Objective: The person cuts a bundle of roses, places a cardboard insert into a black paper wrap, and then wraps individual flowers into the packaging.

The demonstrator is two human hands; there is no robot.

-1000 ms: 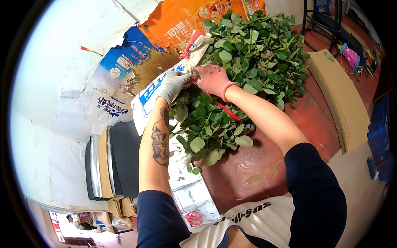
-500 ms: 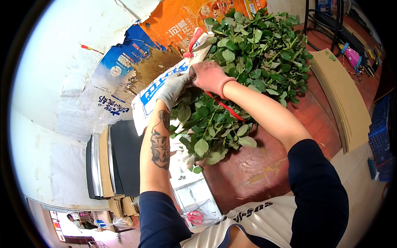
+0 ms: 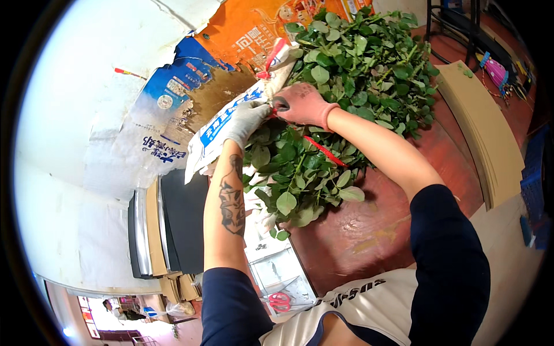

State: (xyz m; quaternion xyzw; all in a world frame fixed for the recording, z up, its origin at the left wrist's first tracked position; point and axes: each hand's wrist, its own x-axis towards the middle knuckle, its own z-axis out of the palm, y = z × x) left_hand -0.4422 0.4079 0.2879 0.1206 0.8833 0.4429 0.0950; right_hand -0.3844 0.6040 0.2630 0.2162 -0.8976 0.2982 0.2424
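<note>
Centrally, two gloved hands, met at close quarters over greenery; left hand (image 3: 247, 122), in a pale grey-white glove, fingers closed in a pinch; right hand (image 3: 303, 105), in a pink glove, fingers curled shut, facing the left from the right-hand side.

Item held: one red tie (image 3: 273, 113), only a scrap visible, caught between the two sets of fingertips; each hand about equally near; precise finger placement partly hidden by the gloves.

Item adjoining: one red strip (image 3: 326, 151), lying on leaves below the right wrist, nearer the right hand than the left; long axis slanting from upper left, toward the fingers, to lower right; whether it joins the tie cannot be told, leaves covering the gap.

Beside the left hand, on its left: one white sack (image 3: 217, 128) with blue print, long axis slanting from lower left to upper right; near its upper end, a red ribbon (image 3: 277, 51).

Foliage: one large leafy pile (image 3: 369, 69) beyond the right hand; one smaller leafy bunch (image 3: 297, 179) directly below both hands.

Supports and sundries: red surface (image 3: 352, 248); cardboard stack (image 3: 485, 132), right; pale tray (image 3: 271, 270), lower middle, with pink-handled scissors (image 3: 280, 301).
</note>
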